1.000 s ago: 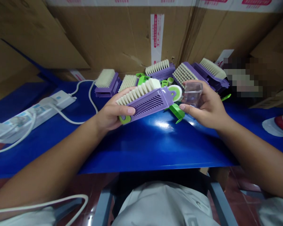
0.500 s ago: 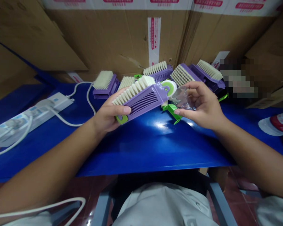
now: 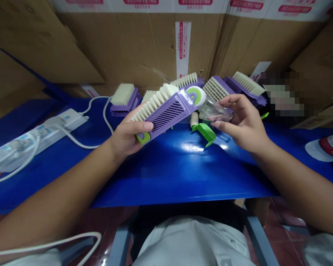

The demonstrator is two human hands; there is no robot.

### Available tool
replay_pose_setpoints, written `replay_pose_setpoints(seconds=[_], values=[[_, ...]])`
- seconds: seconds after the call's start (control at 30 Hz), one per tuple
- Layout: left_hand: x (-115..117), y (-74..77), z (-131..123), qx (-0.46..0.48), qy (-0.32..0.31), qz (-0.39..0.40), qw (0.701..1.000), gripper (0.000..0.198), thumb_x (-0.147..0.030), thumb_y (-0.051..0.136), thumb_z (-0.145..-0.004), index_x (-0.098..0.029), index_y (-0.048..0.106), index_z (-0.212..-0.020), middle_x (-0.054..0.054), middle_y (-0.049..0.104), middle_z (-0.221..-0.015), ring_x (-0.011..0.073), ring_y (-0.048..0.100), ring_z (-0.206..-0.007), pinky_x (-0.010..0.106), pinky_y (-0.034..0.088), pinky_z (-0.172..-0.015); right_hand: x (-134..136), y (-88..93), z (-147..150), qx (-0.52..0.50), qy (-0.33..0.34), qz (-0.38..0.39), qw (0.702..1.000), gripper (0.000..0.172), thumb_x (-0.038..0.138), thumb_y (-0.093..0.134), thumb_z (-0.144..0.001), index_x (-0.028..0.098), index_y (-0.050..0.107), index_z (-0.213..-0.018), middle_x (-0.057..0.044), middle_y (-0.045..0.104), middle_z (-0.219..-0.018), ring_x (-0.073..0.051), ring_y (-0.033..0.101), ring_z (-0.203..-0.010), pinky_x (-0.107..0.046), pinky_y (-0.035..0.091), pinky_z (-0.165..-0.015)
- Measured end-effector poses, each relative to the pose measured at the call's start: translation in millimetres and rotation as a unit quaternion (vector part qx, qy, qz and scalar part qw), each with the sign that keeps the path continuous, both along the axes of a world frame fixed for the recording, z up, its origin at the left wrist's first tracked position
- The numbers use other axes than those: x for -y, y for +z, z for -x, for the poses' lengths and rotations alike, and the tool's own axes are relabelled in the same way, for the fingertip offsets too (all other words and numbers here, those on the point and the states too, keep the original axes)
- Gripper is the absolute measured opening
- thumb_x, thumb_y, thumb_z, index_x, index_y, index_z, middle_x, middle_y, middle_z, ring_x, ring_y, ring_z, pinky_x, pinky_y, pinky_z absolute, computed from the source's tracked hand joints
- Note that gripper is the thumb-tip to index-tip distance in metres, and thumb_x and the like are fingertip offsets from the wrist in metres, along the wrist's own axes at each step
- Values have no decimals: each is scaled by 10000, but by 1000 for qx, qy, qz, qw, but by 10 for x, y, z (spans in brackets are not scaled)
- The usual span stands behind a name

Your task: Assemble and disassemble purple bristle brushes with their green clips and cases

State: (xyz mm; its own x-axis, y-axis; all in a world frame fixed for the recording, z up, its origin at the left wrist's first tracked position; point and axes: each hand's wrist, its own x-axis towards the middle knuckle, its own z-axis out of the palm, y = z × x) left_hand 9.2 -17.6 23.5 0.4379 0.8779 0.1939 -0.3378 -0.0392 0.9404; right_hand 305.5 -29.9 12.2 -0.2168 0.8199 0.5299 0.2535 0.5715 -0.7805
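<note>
My left hand [image 3: 127, 135] grips a purple scrub brush [image 3: 166, 111] by its near end, bristles facing away, a green and white round wheel [image 3: 196, 95] at its far end. My right hand [image 3: 244, 123] pinches a clear plastic cover [image 3: 215, 112] just right of that wheel, close to it. Below them a loose green clip [image 3: 204, 132] and a small cream roller [image 3: 194, 119] lie on the blue table [image 3: 169, 170].
Several more purple brushes [image 3: 124, 96] with white bristles line the back of the table against cardboard boxes [image 3: 144, 44]. A white power strip [image 3: 41, 135] with cords lies at the left. A red and white packet [image 3: 329, 145] sits at the far right edge.
The brush's far end has lifted and tilted up. My right hand has turned the clear cover on its side and brought it nearer the brush's wheel.
</note>
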Motion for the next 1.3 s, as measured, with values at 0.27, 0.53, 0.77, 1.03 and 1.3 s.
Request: replay_pose_setpoints(seconds=[0.27,0.53,0.77,1.03,1.3], values=[[25,36,-6,-17,49,17,998,803,-344,754,-624,-242,577,-1400,15,804,-1098,286,730,-1049,345,621,-779,-49,13,-40,-55,11,50,997,187,442,633,-1014,299,722,-1095,-13,784,-1070,-162,768,-649,-320,684,-608],[-9,20,19,13,40,7,999,831,-324,761,-649,-238,546,-1447,14,812,-1088,220,760,-869,286,628,-678,5,34,19,-96,35,84,991,410,267,837,-816,335,714,-1202,7,708,-1336,-210,810,-841,-380,714,-786],[-40,-4,40,38,13,-11,999,788,-272,758,-682,-228,558,-1444,15,821,-1037,170,738,-709,249,611,-580,11,99,-15,-30,-99,-16,995,379,329,882,-764,299,732,-1111,-19,737,-1197,-237,762,-823,-414,670,-675],[-35,-19,27,66,4,1,998,800,-269,802,-677,-225,568,-1441,-12,823,-944,148,738,-709,214,615,-616,24,351,-183,126,-231,-193,945,299,398,835,-793,268,740,-1044,-76,707,-984,-264,684,-797,-420,583,-642],[-41,-50,43,63,3,5,998,869,-285,827,-669,-237,524,-1482,-22,831,-1018,180,783,-828,257,670,-715,12,481,-321,158,-220,-237,933,240,381,810,-784,245,734,-967,-61,682,-838,-261,644,-766,-420,516,-668]])
